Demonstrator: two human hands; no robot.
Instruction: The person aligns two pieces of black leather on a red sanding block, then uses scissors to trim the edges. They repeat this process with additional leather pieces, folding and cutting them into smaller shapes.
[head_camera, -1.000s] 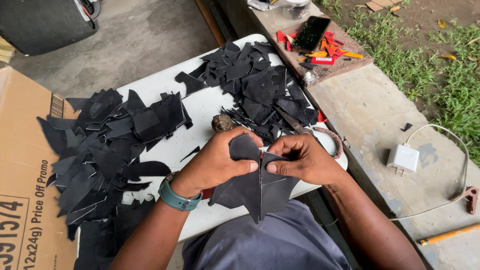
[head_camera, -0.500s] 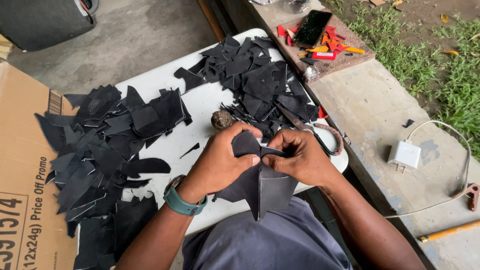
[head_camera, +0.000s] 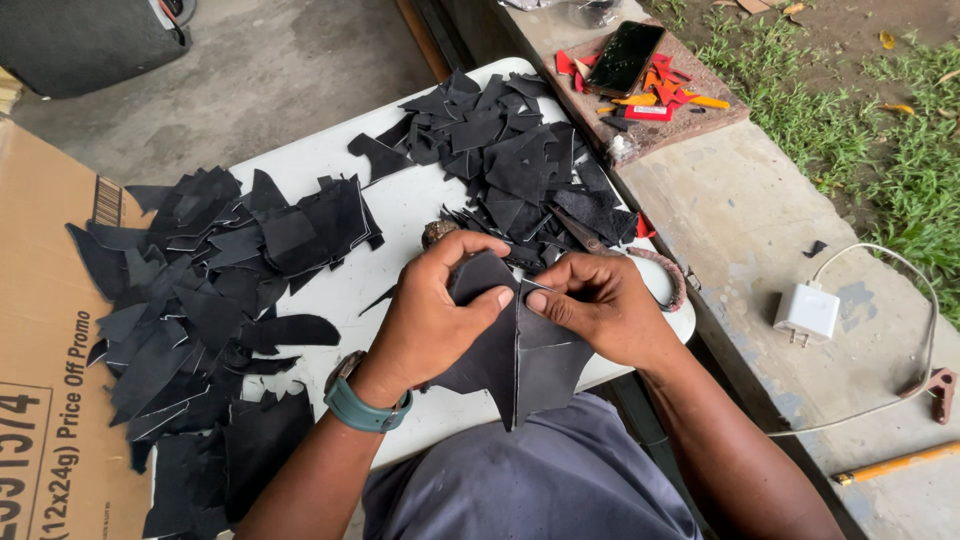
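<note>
Both my hands hold one black leather piece (head_camera: 520, 360) over the near edge of a white table (head_camera: 400, 210). My left hand (head_camera: 435, 310), with a teal watch at the wrist, grips its left half, thumb pressed on top. My right hand (head_camera: 600, 305) pinches the right half, thumb meeting the left thumb at a raised fold down the middle. The piece hangs to a point above my lap.
A heap of black leather cut-outs (head_camera: 200, 300) covers the table's left; another heap (head_camera: 520, 165) lies at the far right with scissors (head_camera: 640, 260) beside it. A cardboard box (head_camera: 50, 380) stands left. On the concrete ledge sit a phone (head_camera: 625, 55), red scraps, a white charger (head_camera: 808, 312) and a pencil (head_camera: 895, 462).
My hands have shifted slightly on the leather piece, thumbs pressing closer together at the fold. The piles and ledge items stay where they were.
</note>
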